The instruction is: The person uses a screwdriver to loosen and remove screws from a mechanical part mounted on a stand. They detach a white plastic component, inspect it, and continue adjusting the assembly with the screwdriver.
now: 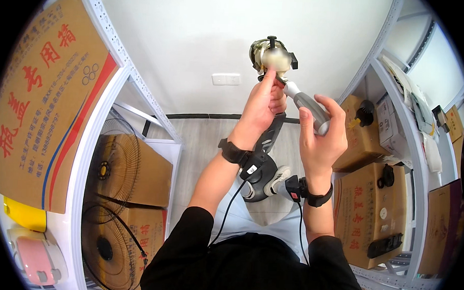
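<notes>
In front of me stands the bare motor head of a stand fan [276,58], cream-coloured and blurred at its centre, with a black shaft on top. Its dark pole [271,133] runs down to a round black base [256,179] by my feet. My left hand [260,104] is closed round the neck just under the motor, thumb pointing up. A screwdriver [313,109] with a grey handle and white collar slants toward that neck. Its handle lies between the thumb and curved fingers of my right hand [324,140]. The screwdriver's tip is hidden beside my left fingers.
On the left rack, two wire fan grilles [134,167] lean before cardboard boxes [156,178]. The right rack holds more boxes [352,221], with a black knob-like part [387,176] and a remote control [384,246] on one. A wall socket [226,79] sits behind. Cables [231,206] hang from my wrist straps.
</notes>
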Available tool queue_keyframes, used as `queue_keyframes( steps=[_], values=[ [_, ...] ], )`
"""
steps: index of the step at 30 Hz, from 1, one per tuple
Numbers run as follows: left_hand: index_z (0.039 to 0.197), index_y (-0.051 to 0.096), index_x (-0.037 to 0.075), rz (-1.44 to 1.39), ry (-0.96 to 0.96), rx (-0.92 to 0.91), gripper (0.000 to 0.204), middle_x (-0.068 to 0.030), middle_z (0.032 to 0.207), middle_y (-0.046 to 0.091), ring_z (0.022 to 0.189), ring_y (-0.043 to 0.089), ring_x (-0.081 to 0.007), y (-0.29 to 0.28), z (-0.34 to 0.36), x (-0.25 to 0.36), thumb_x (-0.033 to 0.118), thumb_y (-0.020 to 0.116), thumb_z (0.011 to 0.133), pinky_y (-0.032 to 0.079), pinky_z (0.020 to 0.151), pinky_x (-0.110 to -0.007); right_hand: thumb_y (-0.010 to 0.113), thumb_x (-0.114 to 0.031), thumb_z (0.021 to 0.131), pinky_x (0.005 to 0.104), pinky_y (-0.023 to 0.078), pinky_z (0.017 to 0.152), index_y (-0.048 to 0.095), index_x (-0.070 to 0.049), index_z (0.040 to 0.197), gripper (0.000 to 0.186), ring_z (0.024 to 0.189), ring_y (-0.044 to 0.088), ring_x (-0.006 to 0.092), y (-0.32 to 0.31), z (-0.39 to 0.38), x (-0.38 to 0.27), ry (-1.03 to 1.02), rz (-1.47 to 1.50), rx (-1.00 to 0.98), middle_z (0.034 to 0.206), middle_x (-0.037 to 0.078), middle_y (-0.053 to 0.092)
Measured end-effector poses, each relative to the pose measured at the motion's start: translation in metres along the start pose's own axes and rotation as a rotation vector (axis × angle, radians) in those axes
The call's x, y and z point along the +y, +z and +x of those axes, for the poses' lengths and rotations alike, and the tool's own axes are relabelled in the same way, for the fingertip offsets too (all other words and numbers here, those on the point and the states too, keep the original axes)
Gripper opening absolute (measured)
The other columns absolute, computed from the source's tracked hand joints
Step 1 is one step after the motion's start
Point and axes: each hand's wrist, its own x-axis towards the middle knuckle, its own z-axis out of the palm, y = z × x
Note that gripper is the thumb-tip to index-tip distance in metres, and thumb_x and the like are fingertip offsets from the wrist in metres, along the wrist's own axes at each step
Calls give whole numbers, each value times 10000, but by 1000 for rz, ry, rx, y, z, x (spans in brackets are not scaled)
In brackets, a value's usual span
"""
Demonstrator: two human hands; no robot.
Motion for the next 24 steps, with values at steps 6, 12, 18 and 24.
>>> queue_keyframes(
  steps=[6, 12, 18, 24],
  values=[
    [826, 523, 110, 80, 86, 42, 381, 84, 589, 299, 492, 259, -54, 4, 6, -8, 421, 524, 1046, 235, 470, -241, 803, -240, 857, 335, 510, 606, 676, -84, 1051, 280, 749, 672, 229, -16, 10, -25, 350, -225, -269, 938, 125, 675],
    [924, 607, 109, -137, -18, -100, 331, 92, 608, 354, 518, 309, -41, -4, 3, -4, 394, 503, 1057, 271, 497, -211, 722, 21, 738, 390, 507, 815, 710, -133, 971, 280, 961, 589, 296, -28, 24, -27, -274, -318, -371, 1082, 93, 595],
    [934, 612, 110, -102, -37, -113, 310, 102, 593, 340, 518, 321, -48, 8, -2, -6, 364, 491, 1064, 296, 508, -226, 844, -154, 760, 393, 558, 752, 676, -145, 1205, 476, 962, 656, 323, -22, 16, -26, 50, -137, -274, 1181, 121, 624],
    [965, 632, 116, -130, -44, -105, 310, 79, 610, 396, 541, 361, -41, 2, 0, -8, 400, 535, 1041, 324, 518, -228, 793, -84, 780, 384, 554, 744, 685, -133, 1098, 340, 966, 663, 315, -24, 17, -18, -44, -219, -308, 1134, 118, 663]
  ],
)
